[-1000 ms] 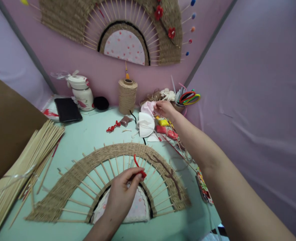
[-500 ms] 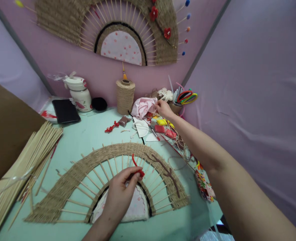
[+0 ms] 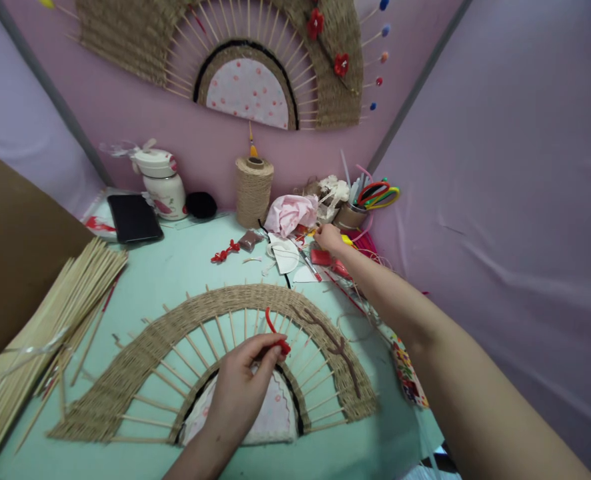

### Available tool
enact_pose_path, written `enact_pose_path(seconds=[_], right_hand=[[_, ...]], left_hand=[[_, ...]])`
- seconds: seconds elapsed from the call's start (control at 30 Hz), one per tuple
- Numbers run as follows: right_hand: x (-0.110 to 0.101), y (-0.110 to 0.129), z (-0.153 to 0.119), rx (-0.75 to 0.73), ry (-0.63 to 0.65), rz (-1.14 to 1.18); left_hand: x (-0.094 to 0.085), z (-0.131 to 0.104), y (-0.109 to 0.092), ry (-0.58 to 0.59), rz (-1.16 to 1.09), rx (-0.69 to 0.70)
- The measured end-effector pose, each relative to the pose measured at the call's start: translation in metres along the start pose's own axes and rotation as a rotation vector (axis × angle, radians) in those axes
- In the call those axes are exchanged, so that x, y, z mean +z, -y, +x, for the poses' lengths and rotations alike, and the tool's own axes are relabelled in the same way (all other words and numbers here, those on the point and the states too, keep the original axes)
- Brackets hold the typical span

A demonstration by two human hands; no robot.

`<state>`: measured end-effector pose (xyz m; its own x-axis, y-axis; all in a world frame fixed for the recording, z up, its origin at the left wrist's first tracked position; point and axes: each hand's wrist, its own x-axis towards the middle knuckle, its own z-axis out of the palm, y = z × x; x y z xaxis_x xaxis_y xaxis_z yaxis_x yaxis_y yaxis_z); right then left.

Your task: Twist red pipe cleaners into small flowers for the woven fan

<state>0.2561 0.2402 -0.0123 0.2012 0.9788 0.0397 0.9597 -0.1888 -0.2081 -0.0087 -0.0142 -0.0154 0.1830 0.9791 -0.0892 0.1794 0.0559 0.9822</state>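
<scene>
While pinching a thin curved red strip (image 3: 285,348) in the left hand (image 3: 243,387), no longer holds the crumpled pink cloth (image 3: 291,215), now left of the curled right hand (image 3: 330,239), so can reach elsewhere; cannot tell its grip.

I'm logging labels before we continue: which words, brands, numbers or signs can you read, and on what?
No text can be read.
White bottle: printed decoration; any lettering is too small to read.
Colourful patterned item on the right: any lettering is too blurred.
Lower woven fan: no lettering shows.
</scene>
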Motion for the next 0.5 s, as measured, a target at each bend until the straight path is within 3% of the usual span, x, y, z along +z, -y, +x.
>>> enact_pose_path(seconds=[0.5], right_hand=[[0.008, 0.024, -0.004, 0.008, 0.007, -0.09]], left_hand=[[-0.001, -0.001, -0.007, -0.017, 0.025, 0.053]])
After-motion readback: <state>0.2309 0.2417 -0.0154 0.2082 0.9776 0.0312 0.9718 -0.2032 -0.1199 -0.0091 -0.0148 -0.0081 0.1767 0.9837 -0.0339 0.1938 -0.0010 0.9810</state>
